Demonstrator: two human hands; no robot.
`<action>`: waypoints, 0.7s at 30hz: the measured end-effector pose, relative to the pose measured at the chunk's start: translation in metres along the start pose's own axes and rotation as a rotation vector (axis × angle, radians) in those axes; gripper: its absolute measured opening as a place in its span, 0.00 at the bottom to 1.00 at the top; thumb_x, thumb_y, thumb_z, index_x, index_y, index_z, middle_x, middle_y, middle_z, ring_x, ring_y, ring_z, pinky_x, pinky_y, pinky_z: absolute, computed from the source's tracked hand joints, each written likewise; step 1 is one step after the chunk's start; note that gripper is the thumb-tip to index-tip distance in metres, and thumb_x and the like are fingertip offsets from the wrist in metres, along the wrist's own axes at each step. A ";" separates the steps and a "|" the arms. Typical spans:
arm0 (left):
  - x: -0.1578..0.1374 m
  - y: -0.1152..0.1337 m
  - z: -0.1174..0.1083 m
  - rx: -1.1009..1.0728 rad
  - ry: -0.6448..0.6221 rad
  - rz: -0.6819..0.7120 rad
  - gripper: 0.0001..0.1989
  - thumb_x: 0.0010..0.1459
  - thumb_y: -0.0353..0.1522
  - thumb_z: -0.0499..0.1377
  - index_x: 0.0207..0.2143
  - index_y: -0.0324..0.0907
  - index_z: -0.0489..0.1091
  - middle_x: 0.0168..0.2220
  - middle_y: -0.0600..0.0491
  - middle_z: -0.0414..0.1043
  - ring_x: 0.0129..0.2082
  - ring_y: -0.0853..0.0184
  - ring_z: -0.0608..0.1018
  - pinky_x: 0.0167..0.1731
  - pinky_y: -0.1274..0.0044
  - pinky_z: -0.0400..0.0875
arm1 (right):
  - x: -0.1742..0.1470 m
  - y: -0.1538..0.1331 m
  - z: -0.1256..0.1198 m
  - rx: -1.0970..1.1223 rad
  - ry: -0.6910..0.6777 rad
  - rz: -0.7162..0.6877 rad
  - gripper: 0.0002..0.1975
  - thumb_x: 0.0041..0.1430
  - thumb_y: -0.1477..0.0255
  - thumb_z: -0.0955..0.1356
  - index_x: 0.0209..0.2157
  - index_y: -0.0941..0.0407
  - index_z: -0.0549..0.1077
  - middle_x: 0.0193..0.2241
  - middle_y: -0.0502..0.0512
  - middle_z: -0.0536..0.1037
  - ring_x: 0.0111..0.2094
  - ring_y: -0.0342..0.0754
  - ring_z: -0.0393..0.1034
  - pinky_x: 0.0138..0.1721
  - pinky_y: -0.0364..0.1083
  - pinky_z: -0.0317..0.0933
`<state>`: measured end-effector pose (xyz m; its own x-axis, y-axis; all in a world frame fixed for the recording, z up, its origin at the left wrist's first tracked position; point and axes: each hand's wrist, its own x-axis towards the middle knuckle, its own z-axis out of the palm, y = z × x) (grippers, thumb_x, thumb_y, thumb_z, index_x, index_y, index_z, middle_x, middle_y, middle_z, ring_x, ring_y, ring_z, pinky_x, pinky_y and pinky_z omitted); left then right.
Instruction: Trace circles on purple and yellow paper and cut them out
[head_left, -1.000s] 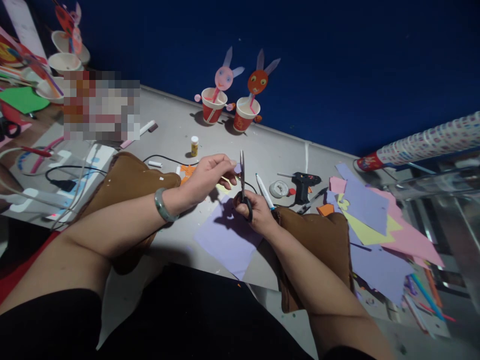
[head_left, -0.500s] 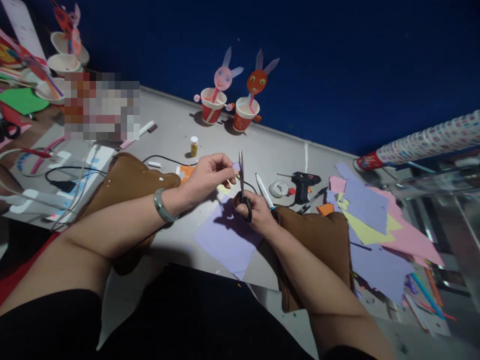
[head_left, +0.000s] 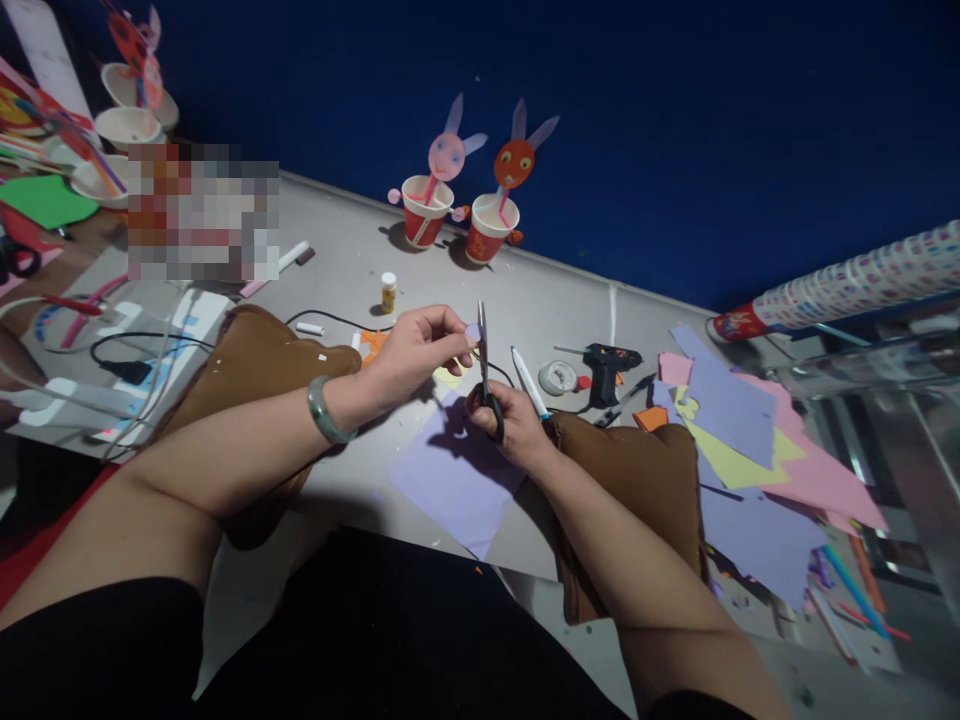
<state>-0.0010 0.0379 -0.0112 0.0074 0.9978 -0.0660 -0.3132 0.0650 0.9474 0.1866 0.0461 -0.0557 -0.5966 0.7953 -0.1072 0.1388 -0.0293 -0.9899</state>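
Note:
Between the thumb and fingers of my left hand [head_left: 427, 350] is a small piece of purple paper [head_left: 472, 333]. Black-handled scissors [head_left: 484, 370] are in my right hand [head_left: 514, 425], blades pointing up and close beside the paper's edge. Whether the blades touch the paper I cannot tell. Below both hands lies a larger purple paper sheet [head_left: 450, 490], with shadows of the hands on it. A white marker [head_left: 529, 382] rests just right of the scissors. Scraps of orange paper [head_left: 373, 345] and yellow paper [head_left: 451, 376] lie near my left hand.
Brown cushions [head_left: 262, 365] lie under both forearms. Behind stand two paper cups with rabbit figures [head_left: 491, 235] and a small bottle [head_left: 388, 292]. To the right are a glue gun [head_left: 606, 372], a tape roll [head_left: 559, 377], coloured paper [head_left: 727, 410] and stacked cups [head_left: 855, 275]. A power strip [head_left: 161, 345] sits left.

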 end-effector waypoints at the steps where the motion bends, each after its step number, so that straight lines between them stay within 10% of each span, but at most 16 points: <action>1: 0.000 0.000 0.000 -0.002 0.001 0.000 0.08 0.53 0.30 0.66 0.27 0.41 0.68 0.22 0.56 0.73 0.24 0.75 0.75 0.26 0.81 0.71 | 0.000 0.000 0.000 -0.001 0.002 -0.001 0.33 0.43 0.39 0.75 0.23 0.55 0.67 0.19 0.46 0.68 0.22 0.40 0.56 0.26 0.45 0.54; 21: 0.001 0.000 -0.002 -0.025 0.023 0.010 0.09 0.53 0.31 0.67 0.27 0.41 0.68 0.23 0.57 0.73 0.24 0.75 0.76 0.26 0.81 0.71 | 0.000 0.001 -0.001 0.004 -0.005 0.002 0.33 0.44 0.39 0.75 0.22 0.55 0.66 0.20 0.47 0.68 0.23 0.40 0.57 0.26 0.45 0.54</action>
<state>-0.0027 0.0391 -0.0124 -0.0171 0.9978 -0.0641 -0.3367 0.0546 0.9400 0.1877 0.0471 -0.0563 -0.6001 0.7924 -0.1097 0.1368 -0.0334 -0.9900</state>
